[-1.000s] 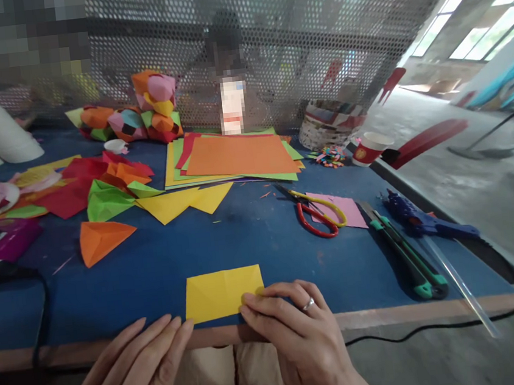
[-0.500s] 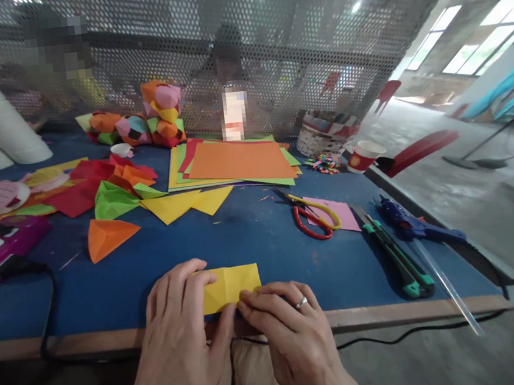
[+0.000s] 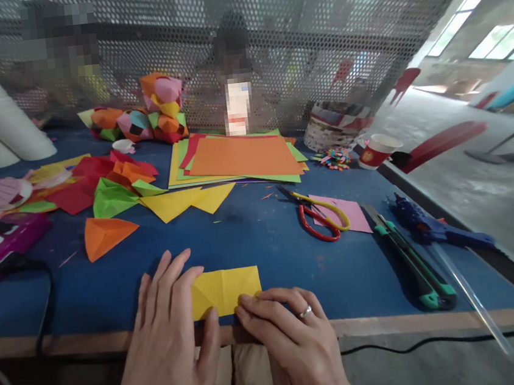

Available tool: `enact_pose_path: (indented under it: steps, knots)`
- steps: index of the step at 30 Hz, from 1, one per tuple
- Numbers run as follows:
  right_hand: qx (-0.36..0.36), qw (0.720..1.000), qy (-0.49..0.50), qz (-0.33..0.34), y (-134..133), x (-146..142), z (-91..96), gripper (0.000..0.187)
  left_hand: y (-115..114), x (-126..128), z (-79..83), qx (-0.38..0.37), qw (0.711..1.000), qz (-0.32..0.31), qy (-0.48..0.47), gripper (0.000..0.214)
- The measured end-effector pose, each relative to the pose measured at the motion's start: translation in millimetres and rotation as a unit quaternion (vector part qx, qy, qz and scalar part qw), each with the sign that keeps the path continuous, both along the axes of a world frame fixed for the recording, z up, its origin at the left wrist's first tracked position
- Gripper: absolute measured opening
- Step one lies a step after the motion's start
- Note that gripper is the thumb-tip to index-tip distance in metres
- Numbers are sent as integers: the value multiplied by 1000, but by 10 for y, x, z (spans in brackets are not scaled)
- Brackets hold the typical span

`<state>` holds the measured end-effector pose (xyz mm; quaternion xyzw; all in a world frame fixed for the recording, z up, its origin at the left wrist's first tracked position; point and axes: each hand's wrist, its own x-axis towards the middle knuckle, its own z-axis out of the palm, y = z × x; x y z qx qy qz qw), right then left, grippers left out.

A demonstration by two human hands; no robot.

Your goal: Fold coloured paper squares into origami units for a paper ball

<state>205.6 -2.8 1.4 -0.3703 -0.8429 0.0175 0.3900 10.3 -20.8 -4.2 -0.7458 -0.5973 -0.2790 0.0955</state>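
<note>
A folded yellow paper (image 3: pixel 230 286) lies at the near edge of the blue tabletop, with a vertical crease down its middle and a slanted one at its left. My left hand (image 3: pixel 164 331) rests over the paper's left end, fingers stretched out and thumb apart at the lower edge. With its fingers closed together, my right hand (image 3: pixel 294 329) pinches the lower right corner; a ring shows on one finger. Beyond my left hand stands a folded orange paper piece (image 3: pixel 108 236). Yellow folded triangles (image 3: pixel 171 204) and a green folded piece (image 3: pixel 113 198) lie farther back.
Scissors (image 3: pixel 321 213) overlap a pink paper (image 3: pixel 355 216) at the right. Beside them are a green-and-black utility knife (image 3: pixel 411 262) and a blue glue gun (image 3: pixel 439 228). Coloured sheets (image 3: pixel 244 157) are stacked behind. A black cord (image 3: pixel 51 306) hangs over the left edge.
My left hand has slid left along the paper, its fingers straighter, baring more of the yellow surface. My right hand keeps its pinch on the corner. The view has shifted slightly.
</note>
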Motion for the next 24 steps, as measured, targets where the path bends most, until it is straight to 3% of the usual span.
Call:
enact_pose_path:
  steps: [19, 22, 24]
  knots:
    - [2, 1000, 4, 7, 19, 16, 22, 28, -106, -248, -52, 5, 1000, 21, -2, 40]
    - [-8, 1000, 10, 9, 16, 14, 16, 28, -99, -250, -7, 14, 1000, -4, -9, 41]
    - [-17, 1000, 17, 11, 7, 10, 20, 30, -89, -246, 26, 35, 997, -61, -9, 43]
